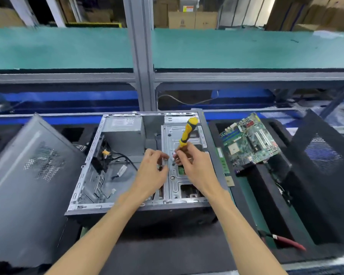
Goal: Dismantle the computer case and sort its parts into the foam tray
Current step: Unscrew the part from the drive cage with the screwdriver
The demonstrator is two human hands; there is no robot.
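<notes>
Both hands are over the open computer case (127,155), which lies on its side in the middle of the bench with its interior facing up. The right hand (193,163) grips a yellow-and-black screwdriver (188,132) low on the handle, fingers curled round it, the handle tilting up and away toward the far wall of the case. The tip points down at the silver drive cage (175,175) on the right side of the case; whether it sits in a screw head I cannot tell, the fingers cover it. The left hand (153,167) hovers just beside it, fingers curled in with the fingertips close together near the cage's left edge. It may be pinching something tiny, but that is too small to make out.

Inside the case, the grey power supply (123,128) sits in the far left corner, and loose black cables (123,157) trail across the floor of the case.

To the right, the green motherboard (250,139) rests tilted in the black foam tray (266,195), well apart from the case. A red-handled tool (286,242) lies in a near compartment of that tray. A grey side panel (28,185) leans at the left of the case, and a black mesh panel (322,175) stands at the far right.
</notes>
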